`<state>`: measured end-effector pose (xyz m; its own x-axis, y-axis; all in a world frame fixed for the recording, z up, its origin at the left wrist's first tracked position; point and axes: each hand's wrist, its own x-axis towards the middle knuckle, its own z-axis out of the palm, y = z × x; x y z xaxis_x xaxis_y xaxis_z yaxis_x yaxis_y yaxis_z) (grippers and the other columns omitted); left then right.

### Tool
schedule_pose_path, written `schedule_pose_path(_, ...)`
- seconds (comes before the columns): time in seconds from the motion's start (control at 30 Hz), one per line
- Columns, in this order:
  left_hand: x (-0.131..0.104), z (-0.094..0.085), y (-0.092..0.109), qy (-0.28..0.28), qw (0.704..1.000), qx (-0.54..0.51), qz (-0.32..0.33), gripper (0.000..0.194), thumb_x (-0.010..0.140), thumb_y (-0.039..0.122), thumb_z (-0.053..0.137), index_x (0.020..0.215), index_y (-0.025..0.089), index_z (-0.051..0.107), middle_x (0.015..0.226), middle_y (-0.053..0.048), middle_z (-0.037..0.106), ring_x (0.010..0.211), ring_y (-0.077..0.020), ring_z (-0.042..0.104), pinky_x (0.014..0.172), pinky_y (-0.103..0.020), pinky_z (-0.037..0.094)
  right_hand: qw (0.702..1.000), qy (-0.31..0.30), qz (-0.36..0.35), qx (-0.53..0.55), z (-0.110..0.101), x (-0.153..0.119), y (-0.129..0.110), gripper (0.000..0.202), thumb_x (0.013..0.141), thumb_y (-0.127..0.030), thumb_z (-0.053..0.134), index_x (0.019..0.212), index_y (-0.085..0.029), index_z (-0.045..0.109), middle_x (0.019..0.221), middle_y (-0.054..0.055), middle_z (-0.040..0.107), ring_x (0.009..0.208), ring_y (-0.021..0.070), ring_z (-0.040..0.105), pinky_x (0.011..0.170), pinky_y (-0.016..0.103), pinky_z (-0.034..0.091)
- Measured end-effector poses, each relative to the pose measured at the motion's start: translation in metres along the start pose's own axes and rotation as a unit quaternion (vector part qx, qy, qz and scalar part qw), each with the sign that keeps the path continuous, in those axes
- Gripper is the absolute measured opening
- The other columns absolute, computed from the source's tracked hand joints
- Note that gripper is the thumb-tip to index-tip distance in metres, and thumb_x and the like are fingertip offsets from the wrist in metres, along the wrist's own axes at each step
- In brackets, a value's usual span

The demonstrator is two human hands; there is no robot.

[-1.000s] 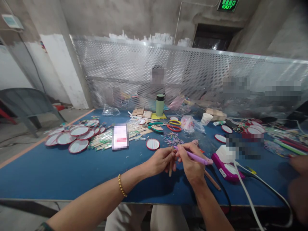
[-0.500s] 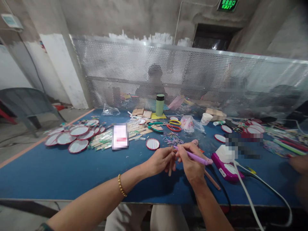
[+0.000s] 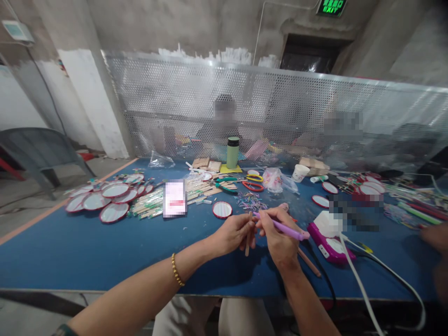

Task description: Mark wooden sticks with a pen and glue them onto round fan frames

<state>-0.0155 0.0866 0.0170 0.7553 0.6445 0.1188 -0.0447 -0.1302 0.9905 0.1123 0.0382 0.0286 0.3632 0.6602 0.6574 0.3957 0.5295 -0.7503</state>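
Over the bench [image 3: 140, 256], I see the left hand [image 3: 233, 233] pinching a stick [image 3: 248, 247], the right hand [image 3: 282, 240] gripping a purple tool [image 3: 287, 230]; red-rimmed disc [image 3: 222, 209] at their ten o'clock.

Interior light, moderate to dim, cool and diffuse. Green illuminated exit sign [image 3: 332, 7], upper right: glowing, "EXIT" legible. Silver perforated metal screen [image 3: 196, 93], across the middle: pale sheen, small glints along top edge. Blue flat tabletop [image 3: 115, 252], lower half: soft dark shadow beneath the bare left hand [image 3: 231, 233] and bare right hand [image 3: 281, 240]. Bright white-and-pink rectangular display [image 3: 175, 198], left of centre: pixelated. Further pixel blocks: centre, right. Wide-angle stretch towards edges; white-painted pillar [image 3: 94, 98], left, leaning. Co-worker's hand [image 3: 436, 237], right edge: dim, blurred. Extreme upper right corner: darkened.
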Motion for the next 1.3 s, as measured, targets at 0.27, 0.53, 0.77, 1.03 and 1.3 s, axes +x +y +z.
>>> schedule_pose_path(0.27, 0.0009, -0.0018, -0.0038, 0.002, 1.0, 0.021, 0.011, 0.067, 0.078, 0.085, 0.042, 0.082, 0.018, 0.047, 0.057, 0.002, 0.057, 0.039, -0.0083, 0.049, 0.038, -0.019, 0.036, 1.0, -0.004, 0.01, 0.002, 0.0014, 0.0, 0.0019, 0.021, 0.084, -0.031, 0.064, 0.066, -0.02, 0.061, 0.053, -0.003, 0.062, 0.04, 0.0098, 0.054, 0.04, 0.021, 0.046)
schedule_pose_path(0.53, 0.0003, -0.0014, -0.0021, -0.002, 1.0, 0.01, 0.009, 0.066, 0.079, 0.083, 0.043, 0.084, 0.018, 0.049, 0.06, 0.001, 0.057, 0.042, -0.0082, 0.049, 0.04, -0.019, 0.036, 1.0, 0.013, 0.007, 0.004, 0.0011, 0.0004, 0.0009, 0.021, 0.084, -0.031, 0.063, 0.066, -0.02, 0.061, 0.052, -0.004, 0.062, 0.038, 0.0096, 0.052, 0.042, 0.022, 0.046)
schedule_pose_path(0.77, 0.001, -0.0027, -0.0056, -0.002, 1.0, 0.021, 0.01, 0.064, 0.082, 0.081, 0.042, 0.084, 0.018, 0.048, 0.059, 0.002, 0.057, 0.041, -0.0079, 0.048, 0.04, -0.019, 0.037, 1.0, 0.007, 0.003, 0.001, 0.0006, -0.0001, 0.0035, 0.02, 0.084, -0.03, 0.063, 0.067, -0.019, 0.062, 0.053, -0.004, 0.063, 0.039, 0.0094, 0.053, 0.042, 0.021, 0.046)
schedule_pose_path(1.03, 0.0005, -0.0012, -0.0037, 0.0, 1.0, 0.007, 0.002, 0.066, 0.078, 0.084, 0.043, 0.083, 0.019, 0.048, 0.058, 0.002, 0.057, 0.04, -0.0083, 0.048, 0.038, -0.019, 0.036, 1.0, 0.01, 0.021, -0.003, 0.0019, 0.0001, 0.0014, 0.024, 0.084, -0.035, 0.063, 0.065, -0.02, 0.061, 0.052, -0.004, 0.061, 0.039, 0.0091, 0.052, 0.04, 0.021, 0.045)
schedule_pose_path(1.3, -0.0006, -0.0014, -0.0014, 0.001, 1.0, 0.014, 0.01, 0.065, 0.08, 0.083, 0.043, 0.083, 0.018, 0.049, 0.059, 0.002, 0.057, 0.041, -0.0071, 0.046, 0.039, -0.018, 0.035, 1.0, 0.014, 0.016, 0.008, 0.0016, -0.0007, 0.0034, 0.023, 0.084, -0.033, 0.064, 0.067, -0.019, 0.062, 0.053, -0.003, 0.061, 0.04, 0.0094, 0.052, 0.04, 0.021, 0.046)
